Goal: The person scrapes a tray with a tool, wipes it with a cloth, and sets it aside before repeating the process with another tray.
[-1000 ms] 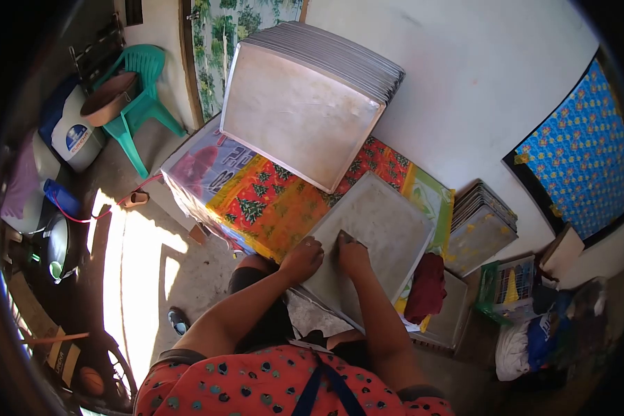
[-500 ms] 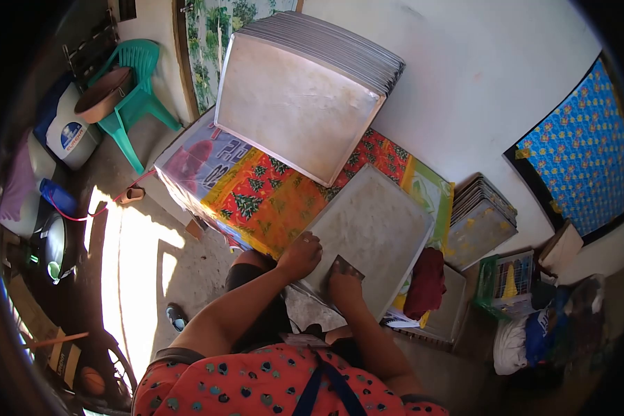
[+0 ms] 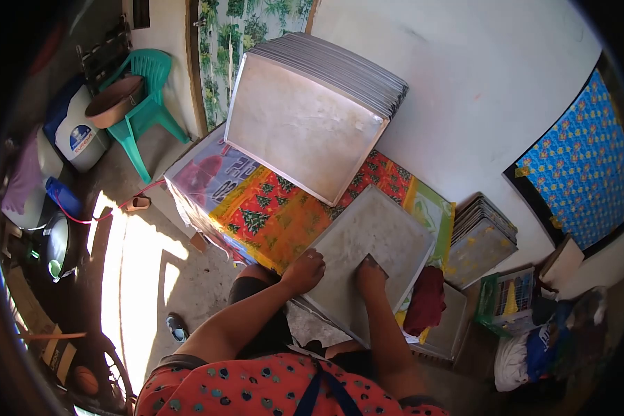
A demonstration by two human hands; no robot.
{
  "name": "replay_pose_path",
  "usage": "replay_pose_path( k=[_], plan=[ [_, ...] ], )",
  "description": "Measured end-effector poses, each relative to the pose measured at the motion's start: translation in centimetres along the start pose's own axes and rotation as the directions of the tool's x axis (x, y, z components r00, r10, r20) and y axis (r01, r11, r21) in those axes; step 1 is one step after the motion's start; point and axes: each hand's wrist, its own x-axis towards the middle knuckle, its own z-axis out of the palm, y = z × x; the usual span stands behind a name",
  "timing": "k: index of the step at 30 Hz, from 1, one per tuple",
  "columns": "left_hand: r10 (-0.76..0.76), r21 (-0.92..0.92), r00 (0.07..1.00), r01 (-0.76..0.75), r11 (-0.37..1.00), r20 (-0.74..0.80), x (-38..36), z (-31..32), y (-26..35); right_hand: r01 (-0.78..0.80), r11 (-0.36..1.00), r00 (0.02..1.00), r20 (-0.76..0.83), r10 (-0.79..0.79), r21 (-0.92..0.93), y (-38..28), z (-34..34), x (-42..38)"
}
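Observation:
A flat grey metal baking tray (image 3: 371, 229) lies tilted across the table's near edge and reaches toward my lap. My left hand (image 3: 304, 272) is closed at the tray's left edge, its fingers curled over the rim. Pressed against the tray's surface, right of the middle, my right hand (image 3: 371, 279) grips a small dark flat pad (image 3: 372, 261). Only a corner of that pad shows past the fingers. Beyond the tray, a tall stack of similar metal trays (image 3: 301, 125) leans on the table.
A patterned cloth (image 3: 277, 208) covers the table. A dark red cloth (image 3: 425, 301) hangs by the tray's right side. More trays (image 3: 482, 236) lean against the wall, near a green crate (image 3: 496, 298). A green chair (image 3: 145, 114) holding a brown basin (image 3: 116, 102) stands at the left.
My right hand has slid up and to the right over the tray with the dark pad. My left hand stays at the edge. The whole view has shifted slightly.

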Motion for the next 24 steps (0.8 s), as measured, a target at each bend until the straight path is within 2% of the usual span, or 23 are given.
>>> replay_pose_path(
  k=[3, 6, 9, 12, 15, 18, 20, 22, 24],
  plan=[
    [0.004, -0.015, 1.0, -0.005, 1.0, -0.03, 0.0, 0.1, 0.3, 0.07, 0.998, 0.97, 0.233, -0.069, 0.001, -2.2, -3.1, -3.5],
    [0.037, -0.038, 0.997, -0.04, 0.998, -0.062, -0.1, 0.2, 0.2, 0.152, 0.988, 0.975, 0.168, -0.148, -0.01, -2.9, -3.1, -5.3],
    [0.063, -0.037, 0.993, -0.067, 0.997, -0.096, 0.0, 0.1, 0.2, 0.163, 0.986, 0.964, 0.206, -0.169, 0.046, -2.7, -4.0, -4.1],
    [0.047, -0.044, 0.994, -0.052, 0.998, -0.098, -0.1, -0.1, 0.6, 0.187, 0.982, 0.977, 0.114, -0.182, -0.039, -0.5, -1.8, -0.5],
    [0.048, -0.033, 0.994, -0.052, 0.998, -0.096, -0.2, 0.1, 0.4, 0.043, 0.994, 0.948, 0.309, -0.072, 0.1, 1.4, -4.5, 3.5],
    [0.065, -0.015, 0.993, -0.067, 0.998, -0.095, -0.4, 0.6, -0.4, 0.001, 0.976, 0.948, 0.31, -0.071, 0.219, 1.8, -4.7, 3.6],
    [0.055, -0.008, 0.996, -0.056, 0.998, -0.069, -0.1, 0.5, -0.4, 0.06, 0.969, 0.95, 0.283, -0.129, 0.238, -1.1, -5.5, -0.4],
    [0.013, -0.001, 1.0, -0.013, 1.0, -0.006, 0.0, -0.1, 0.3, 0.304, 0.952, 0.939, 0.179, -0.295, -0.023, -4.3, -4.3, -6.0],
    [0.058, 0.037, 0.996, -0.056, 0.998, -0.067, 0.1, 0.2, 0.2, 0.345, 0.939, 0.924, 0.174, -0.339, -0.001, -6.2, -5.5, -8.5]
  ],
)
